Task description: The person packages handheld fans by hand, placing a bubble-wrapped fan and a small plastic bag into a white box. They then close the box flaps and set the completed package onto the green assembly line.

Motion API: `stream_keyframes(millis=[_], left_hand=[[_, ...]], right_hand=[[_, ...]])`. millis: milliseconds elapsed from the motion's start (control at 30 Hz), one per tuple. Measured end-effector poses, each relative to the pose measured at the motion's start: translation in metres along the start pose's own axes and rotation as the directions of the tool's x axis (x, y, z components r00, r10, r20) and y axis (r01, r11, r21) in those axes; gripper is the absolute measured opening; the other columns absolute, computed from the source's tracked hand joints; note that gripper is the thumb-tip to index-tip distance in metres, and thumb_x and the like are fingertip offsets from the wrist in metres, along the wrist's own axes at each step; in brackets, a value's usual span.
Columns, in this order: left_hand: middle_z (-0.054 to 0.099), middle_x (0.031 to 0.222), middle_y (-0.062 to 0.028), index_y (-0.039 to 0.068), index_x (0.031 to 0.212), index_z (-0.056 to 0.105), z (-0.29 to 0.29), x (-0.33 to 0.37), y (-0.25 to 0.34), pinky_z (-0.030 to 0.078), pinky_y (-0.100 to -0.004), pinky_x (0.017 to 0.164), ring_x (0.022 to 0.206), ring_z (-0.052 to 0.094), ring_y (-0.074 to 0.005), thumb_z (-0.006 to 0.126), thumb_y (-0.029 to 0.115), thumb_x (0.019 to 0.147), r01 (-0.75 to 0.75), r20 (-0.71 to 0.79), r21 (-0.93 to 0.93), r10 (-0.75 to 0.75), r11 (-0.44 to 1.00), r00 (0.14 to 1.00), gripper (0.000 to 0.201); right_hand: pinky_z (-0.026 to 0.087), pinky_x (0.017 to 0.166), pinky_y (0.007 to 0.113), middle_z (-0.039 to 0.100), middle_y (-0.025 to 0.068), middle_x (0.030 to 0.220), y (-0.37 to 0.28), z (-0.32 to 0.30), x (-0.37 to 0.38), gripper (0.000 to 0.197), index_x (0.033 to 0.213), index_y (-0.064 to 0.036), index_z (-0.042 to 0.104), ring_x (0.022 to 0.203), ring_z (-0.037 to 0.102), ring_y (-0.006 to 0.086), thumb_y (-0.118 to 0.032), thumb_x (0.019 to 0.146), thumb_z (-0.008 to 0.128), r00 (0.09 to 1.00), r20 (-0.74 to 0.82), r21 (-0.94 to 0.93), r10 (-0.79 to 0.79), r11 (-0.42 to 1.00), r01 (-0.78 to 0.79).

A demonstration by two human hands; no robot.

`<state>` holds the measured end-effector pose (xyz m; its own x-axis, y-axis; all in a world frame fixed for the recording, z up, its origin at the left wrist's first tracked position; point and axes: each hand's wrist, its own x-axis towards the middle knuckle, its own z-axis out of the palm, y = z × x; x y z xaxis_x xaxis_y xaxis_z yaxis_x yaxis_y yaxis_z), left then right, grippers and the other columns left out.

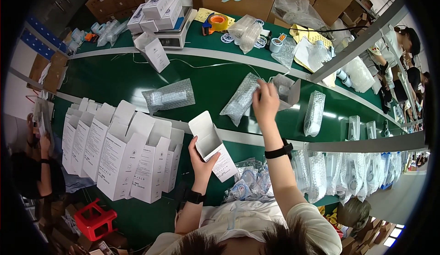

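My left hand point(202, 164) is closed around a white carton point(222, 165) with printed sides, tilted, its top flap raised and its mouth open. My right hand point(266, 100) reaches over the green worktop with its fingers apart, at the right edge of a bubble-wrapped packet point(241, 100). Whether the fingertips touch the packet is hard to tell. Just right of that hand stands an open white box point(288, 91) with a pale item inside. Another bubble-wrapped packet point(170, 97) lies to the left, and a third point(314, 113) to the right.
Several open white cartons point(120, 159) stand in rows at the left. Small bagged parts point(250, 181) lie near my body, with bubble-wrap sleeves point(317, 175) along the right. Farther back are a scale point(174, 38), boxes and a tape dispenser point(215, 24). Other people work at both sides.
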<state>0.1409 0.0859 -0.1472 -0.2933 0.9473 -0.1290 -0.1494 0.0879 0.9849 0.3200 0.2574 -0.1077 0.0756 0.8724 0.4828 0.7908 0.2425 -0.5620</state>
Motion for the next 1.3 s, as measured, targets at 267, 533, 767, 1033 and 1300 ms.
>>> stream_keyframes(millis=[267, 533, 767, 1033, 1300], left_hand=[[0.037, 0.120, -0.0191, 0.008, 0.116, 0.029, -0.009, -0.005, 0.005, 0.040, -0.0386, 0.088, 0.108, 0.045, -0.0287, 0.078, 0.005, 0.059, -0.386, 0.132, 0.391, 0.364, 0.835, 0.922, 0.076], [0.039, 0.115, -0.0201, 0.006, 0.110, 0.028, -0.019, -0.021, 0.026, 0.040, -0.0387, 0.084, 0.104, 0.046, -0.0290, 0.082, 0.011, 0.056, -0.248, 0.095, 0.428, 0.229, 0.869, 0.969, 0.077], [0.036, 0.120, -0.0252, 0.006, 0.108, 0.024, 0.018, -0.039, 0.052, 0.043, -0.0410, 0.083, 0.105, 0.048, -0.0341, 0.080, 0.005, 0.056, -0.185, 0.152, 0.464, 0.128, 0.866, 0.980, 0.077], [0.035, 0.118, -0.0252, 0.007, 0.103, 0.020, 0.039, -0.043, 0.046, 0.041, -0.0420, 0.084, 0.105, 0.045, -0.0363, 0.077, -0.001, 0.057, -0.657, 0.201, 0.313, 0.628, 0.686, 0.752, 0.074], [0.035, 0.123, -0.0225, 0.010, 0.102, 0.022, 0.003, -0.034, 0.004, 0.039, -0.0410, 0.087, 0.107, 0.044, -0.0373, 0.077, -0.001, 0.056, -0.537, 0.204, 0.320, 0.497, 0.781, 0.844, 0.073]], right_hand=[[0.046, 0.077, 0.043, 0.049, 0.0264, 0.109, 0.033, 0.111, -0.001, 0.083, 0.138, -0.0141, 0.011, 0.089, 0.056, 0.0393, -0.030, 0.073, 0.061, 0.634, 0.493, -0.343, 0.595, 0.803, -0.487], [0.035, 0.095, 0.037, 0.033, 0.0222, 0.126, -0.080, -0.028, -0.005, 0.099, 0.139, -0.0156, 0.000, 0.115, 0.039, 0.0335, -0.005, 0.063, 0.063, 0.969, 0.166, 0.418, -0.181, 0.903, 0.097], [0.031, 0.096, 0.040, 0.028, 0.0144, 0.129, -0.114, -0.086, -0.071, 0.101, 0.136, -0.0150, -0.002, 0.117, 0.033, 0.0247, -0.003, 0.063, 0.067, 0.901, 0.181, 0.908, 0.394, 0.285, -0.307], [0.035, 0.092, 0.040, 0.041, 0.0178, 0.117, -0.099, -0.116, -0.118, 0.069, 0.126, -0.0122, 0.034, 0.111, 0.040, 0.0345, -0.004, 0.065, 0.066, 0.961, 0.040, 0.462, -0.275, 0.858, 0.226], [0.043, 0.081, 0.039, 0.049, 0.0133, 0.108, 0.000, -0.077, -0.196, 0.042, 0.105, -0.0106, 0.058, 0.102, 0.047, 0.0309, -0.014, 0.065, 0.068, 0.746, 0.638, -0.224, 0.191, 0.973, -0.057]])
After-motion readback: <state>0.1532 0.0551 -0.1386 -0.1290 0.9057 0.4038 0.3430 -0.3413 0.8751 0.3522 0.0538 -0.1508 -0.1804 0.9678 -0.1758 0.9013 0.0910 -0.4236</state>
